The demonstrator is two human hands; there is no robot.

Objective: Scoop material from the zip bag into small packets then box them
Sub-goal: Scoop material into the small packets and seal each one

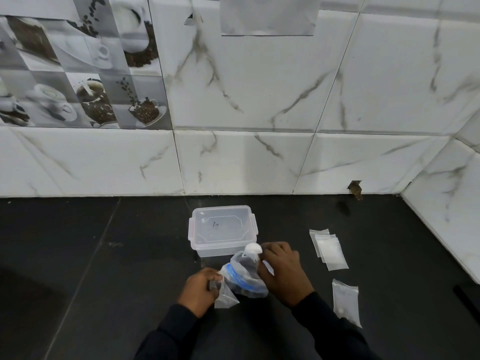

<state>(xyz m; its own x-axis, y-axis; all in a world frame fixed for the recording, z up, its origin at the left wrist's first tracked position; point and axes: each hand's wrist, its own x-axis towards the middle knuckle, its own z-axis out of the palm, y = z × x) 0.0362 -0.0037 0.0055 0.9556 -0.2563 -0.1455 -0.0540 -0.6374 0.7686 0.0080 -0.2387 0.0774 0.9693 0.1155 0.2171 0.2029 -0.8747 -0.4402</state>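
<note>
Noted a dark worktop [78, 255] running back to a white marble-tile wall [259, 100]. Coffee-cup picture tiles [85, 68] at upper left; a paper sheet [268, 16] stuck high at centre; a small chipped hole [355, 189] at the wall's foot, right side.

Logged a stack of packets [328, 249], flat, clear and overlapping, on the worktop to the right, well apart from both hands. Nearer the body, a lone packet [346, 302], lying flat, with a small white lump in its lower part.

Found a clear plastic box [220, 229] behind the hands, toward the wall. Lid seated on top, clips at the sides, small dark scribble on the lid. Contents not readable through the plastic.

Just in front of the box, between the two hands: zip bag [244, 279], crumpled, blue zip strip curving across it, dark material inside. Covers part of the box's lower front edge.

Left hand [200, 289]: fingers curled, pinching the top of a small packet [226, 297], which slants down against the zip bag's left side. Packet contents not discernible.

Right hand [281, 266]: fingers bent, against the zip bag's right side, gripping a white scoop [253, 248] with its rounded bowl above the bag's mouth. Handle mostly hidden under the fingers.

Dark sleeves on both forearms.
</note>
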